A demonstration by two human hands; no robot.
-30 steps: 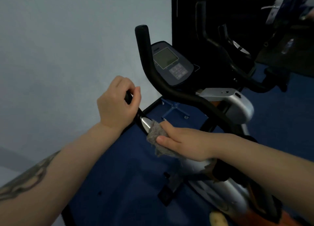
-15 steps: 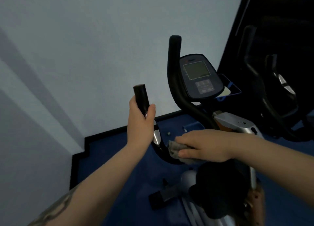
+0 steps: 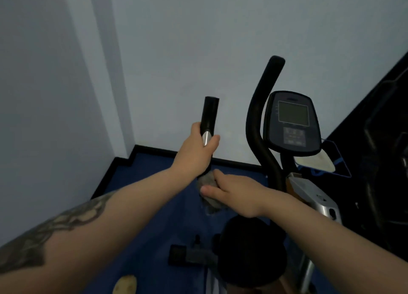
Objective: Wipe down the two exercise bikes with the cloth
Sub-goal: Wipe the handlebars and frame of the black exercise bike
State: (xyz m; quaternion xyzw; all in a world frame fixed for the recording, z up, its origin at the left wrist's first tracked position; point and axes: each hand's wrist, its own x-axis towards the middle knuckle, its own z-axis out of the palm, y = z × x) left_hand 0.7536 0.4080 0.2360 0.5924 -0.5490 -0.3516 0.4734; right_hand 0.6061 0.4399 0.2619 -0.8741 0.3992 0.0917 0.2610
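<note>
Left hand: fingers and thumb wrapped round the left grip, over its silver band; black end stands upright above the fist. Right hand: fingers curled over the grey cloth, pressing it on the bar just below the left hand, at 6 o'clock from it. Right grip at 3 o'clock of the left grip. Console just right of that. Black seat at 6 o'clock of the right hand. Blue floor beneath.

Two hands, one cloth.
</note>
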